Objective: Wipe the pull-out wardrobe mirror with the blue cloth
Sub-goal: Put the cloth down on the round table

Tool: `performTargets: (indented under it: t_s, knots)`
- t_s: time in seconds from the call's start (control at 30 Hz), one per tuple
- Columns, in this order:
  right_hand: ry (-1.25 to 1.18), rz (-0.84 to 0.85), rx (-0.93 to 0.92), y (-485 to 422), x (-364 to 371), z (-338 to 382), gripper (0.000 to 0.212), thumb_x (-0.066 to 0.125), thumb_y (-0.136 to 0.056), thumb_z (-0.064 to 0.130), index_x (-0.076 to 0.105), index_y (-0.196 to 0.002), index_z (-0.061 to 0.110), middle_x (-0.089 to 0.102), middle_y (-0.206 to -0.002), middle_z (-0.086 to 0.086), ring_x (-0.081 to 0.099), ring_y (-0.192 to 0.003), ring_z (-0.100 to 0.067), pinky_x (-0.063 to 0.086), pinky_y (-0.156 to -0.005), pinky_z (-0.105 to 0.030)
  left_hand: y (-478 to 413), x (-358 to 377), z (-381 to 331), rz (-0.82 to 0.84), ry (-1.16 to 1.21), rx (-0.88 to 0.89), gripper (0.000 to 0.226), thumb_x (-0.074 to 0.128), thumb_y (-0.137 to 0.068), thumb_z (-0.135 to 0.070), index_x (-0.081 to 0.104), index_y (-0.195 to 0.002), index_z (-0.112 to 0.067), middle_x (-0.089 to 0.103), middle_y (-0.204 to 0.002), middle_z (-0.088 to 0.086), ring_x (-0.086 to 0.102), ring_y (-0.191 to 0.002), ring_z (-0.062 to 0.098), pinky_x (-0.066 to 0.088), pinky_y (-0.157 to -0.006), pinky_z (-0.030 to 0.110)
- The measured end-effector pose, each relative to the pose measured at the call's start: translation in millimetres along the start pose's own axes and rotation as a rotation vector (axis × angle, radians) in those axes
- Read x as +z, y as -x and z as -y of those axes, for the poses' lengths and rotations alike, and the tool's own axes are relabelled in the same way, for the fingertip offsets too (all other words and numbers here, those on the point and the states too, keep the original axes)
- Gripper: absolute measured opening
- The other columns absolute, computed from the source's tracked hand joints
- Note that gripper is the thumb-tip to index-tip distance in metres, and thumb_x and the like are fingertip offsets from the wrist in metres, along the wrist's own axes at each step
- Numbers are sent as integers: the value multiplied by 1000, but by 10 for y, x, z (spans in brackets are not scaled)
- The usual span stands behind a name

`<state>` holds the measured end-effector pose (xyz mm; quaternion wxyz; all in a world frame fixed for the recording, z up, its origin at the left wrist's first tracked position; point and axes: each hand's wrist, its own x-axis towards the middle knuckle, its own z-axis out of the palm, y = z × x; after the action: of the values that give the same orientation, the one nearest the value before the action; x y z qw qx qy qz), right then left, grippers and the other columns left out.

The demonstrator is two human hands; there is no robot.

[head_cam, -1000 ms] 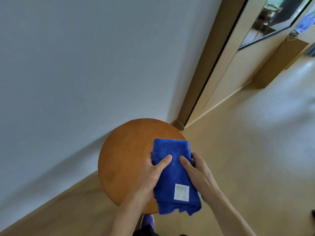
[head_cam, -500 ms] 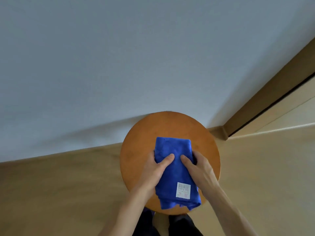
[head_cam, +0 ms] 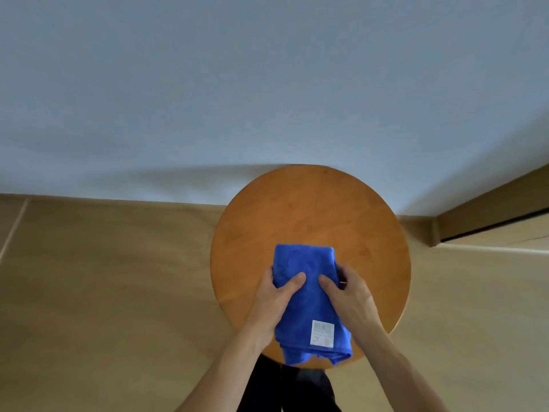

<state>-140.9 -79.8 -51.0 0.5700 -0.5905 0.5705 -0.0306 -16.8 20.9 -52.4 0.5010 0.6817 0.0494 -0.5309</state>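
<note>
A folded blue cloth [head_cam: 306,310] with a white label lies on a round wooden stool [head_cam: 312,218], its near end hanging over the stool's front edge. My left hand [head_cam: 274,298] grips the cloth's left side, thumb on top and fingers under the fold. On the cloth's right side my right hand [head_cam: 350,295] holds it the same way. The wardrobe mirror is out of view.
The stool stands against a pale wall [head_cam: 237,84] on a tan floor [head_cam: 104,292]. A wooden frame and sliding door track [head_cam: 487,224] sit at the right edge. My dark trousers show below the stool.
The view has swung left and down, so the wardrobe and its mirror have left the frame and the stool is now centred. Both hands stay on the cloth.
</note>
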Motion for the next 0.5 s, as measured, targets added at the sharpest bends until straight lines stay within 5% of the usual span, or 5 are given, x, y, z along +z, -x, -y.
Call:
performTargets:
  t_s: [0.2,0.4,0.5]
  knots:
    - [-2,5,118,-572,337,-485,18,66,-90,40,58,-105,35,68,-95,16,67,-80,-2,49,-59,-19,-742,-61,519,-4,10,-84,42,84,-82,-35,62,-117,-25,78,-98,-10,77,-87,12,59,-63,22]
    - [-99,5,200,-1115,589,-765,37,75,-84,37,59,-115,24,70,-101,5,70,-86,-11,59,-72,-31,-1363,-178,726,33,-35,-89,41,77,-87,-45,60,-120,-29,78,-99,-11,77,-90,13,61,-69,29]
    - [-157,61,191,-1212,605,-786,34,76,-82,35,60,-109,24,72,-100,1,73,-83,-14,61,-74,-40,-1543,-230,779,35,-48,-99,48,63,-84,-66,68,-114,-30,79,-100,-9,77,-90,14,60,-67,29]
